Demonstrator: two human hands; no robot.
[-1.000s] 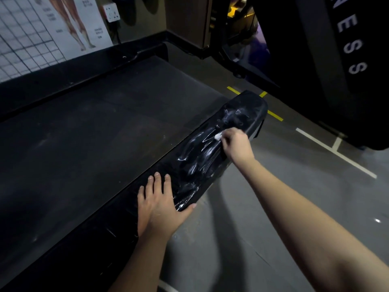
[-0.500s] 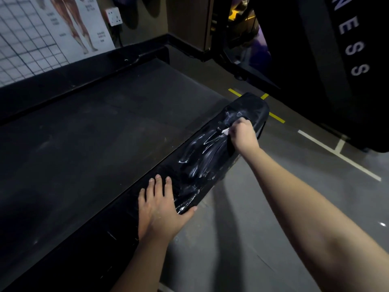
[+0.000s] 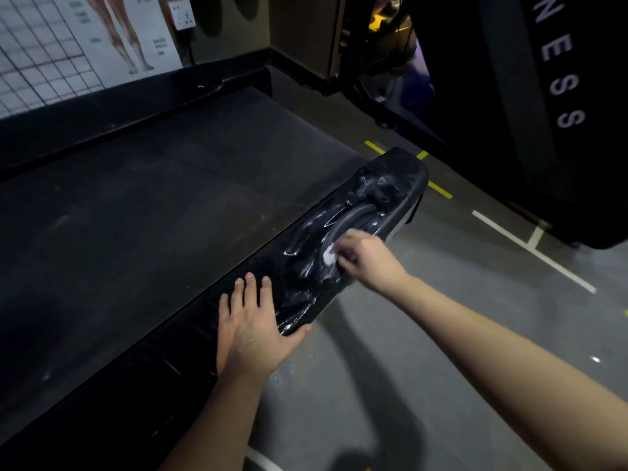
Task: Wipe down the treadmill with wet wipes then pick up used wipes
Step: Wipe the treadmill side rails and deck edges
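The black treadmill fills the left of the view, with its dark belt and a glossy right side rail streaked with wet smears. My right hand grips a small white wet wipe and presses it on the rail's wet part. Most of the wipe is hidden under my fingers. My left hand rests flat on the rail nearer to me, fingers straight, thumb over the rail's outer edge.
Grey floor with white and yellow lines lies right of the rail. A large black machine marked with white letters stands at the upper right. A wall poster and a socket are beyond the treadmill's far rail.
My right hand slid the wipe out toward the rail's far end, then back along the rail toward me. My left hand stayed in place.
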